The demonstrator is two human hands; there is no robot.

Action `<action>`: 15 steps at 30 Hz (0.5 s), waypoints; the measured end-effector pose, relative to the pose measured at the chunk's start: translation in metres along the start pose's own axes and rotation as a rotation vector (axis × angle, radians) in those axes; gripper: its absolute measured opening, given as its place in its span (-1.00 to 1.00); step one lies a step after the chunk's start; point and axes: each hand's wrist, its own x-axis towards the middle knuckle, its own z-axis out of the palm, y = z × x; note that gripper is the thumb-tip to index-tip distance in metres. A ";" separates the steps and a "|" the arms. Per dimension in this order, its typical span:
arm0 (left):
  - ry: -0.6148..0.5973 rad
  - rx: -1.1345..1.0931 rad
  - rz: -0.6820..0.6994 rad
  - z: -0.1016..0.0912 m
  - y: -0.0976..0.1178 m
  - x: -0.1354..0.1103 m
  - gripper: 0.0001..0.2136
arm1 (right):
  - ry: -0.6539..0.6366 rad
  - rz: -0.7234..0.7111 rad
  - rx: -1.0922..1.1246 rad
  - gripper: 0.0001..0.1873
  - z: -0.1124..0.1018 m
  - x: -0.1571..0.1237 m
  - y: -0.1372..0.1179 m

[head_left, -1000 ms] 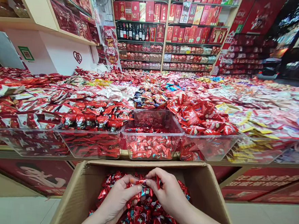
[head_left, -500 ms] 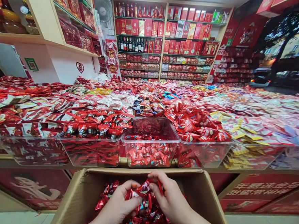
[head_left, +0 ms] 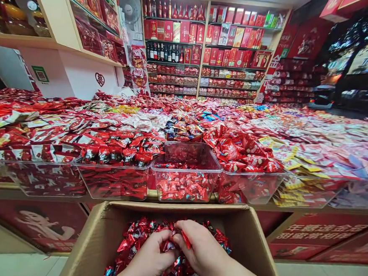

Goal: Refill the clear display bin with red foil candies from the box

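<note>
Both hands are inside an open cardboard box [head_left: 260, 248] filled with small red foil-wrapped candies [head_left: 138, 231]. My left hand [head_left: 150, 257] is curled, thumb and fingers closed round a wrapped candy that shows partly at the fingertips. Meeting it from the right, my right hand [head_left: 201, 250] has bent fingers with a red wrapper sticking out between them. The fingertips of the two hands nearly touch, and they hide most of what they hold. Just beyond the box stands a clear plastic bin [head_left: 183, 151], partly filled with similar red candies.
Clear bins flank it, heaped with red-and-black packets [head_left: 116, 150], red packets [head_left: 242, 152] and yellow packets [head_left: 305, 163]. More candy spreads across the counter behind. Shelves [head_left: 205, 43] of bottles and red boxes line the back; a cabinet [head_left: 59, 28] juts out at upper left.
My hands have drawn closer together and shifted slightly left inside the box. More candies show behind them. The camera view has shifted slightly.
</note>
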 end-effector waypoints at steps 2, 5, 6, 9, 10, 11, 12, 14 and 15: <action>0.043 0.089 0.062 0.000 -0.002 0.001 -0.90 | -0.050 -0.004 -0.013 -0.78 0.004 0.000 0.001; 0.044 0.160 0.132 -0.001 0.001 0.000 -0.81 | -0.098 -0.014 -0.071 -0.76 0.006 -0.002 -0.002; 0.028 0.160 0.142 -0.001 0.002 -0.001 -0.79 | -0.099 -0.018 -0.087 -0.74 0.003 -0.002 -0.004; 0.023 0.204 0.155 -0.004 0.006 -0.004 -0.77 | -0.074 -0.111 -0.092 -0.75 -0.023 0.002 -0.020; 0.041 0.238 0.137 -0.005 0.005 -0.005 -0.77 | -0.029 -0.160 -0.086 -0.78 -0.037 0.007 -0.027; 0.064 0.275 0.107 -0.006 0.005 -0.005 -0.76 | 0.040 -0.205 -0.084 -0.80 -0.053 0.016 -0.034; 0.086 0.309 0.073 -0.007 0.004 -0.005 -0.76 | 0.126 -0.238 -0.097 -0.81 -0.070 0.028 -0.039; 0.100 0.347 0.008 -0.008 0.003 -0.005 -0.76 | 0.287 -0.233 -0.193 -0.82 -0.103 0.060 -0.044; 0.095 0.353 -0.012 -0.007 0.003 -0.005 -0.76 | 0.311 -0.191 -0.294 -0.83 -0.116 0.080 -0.043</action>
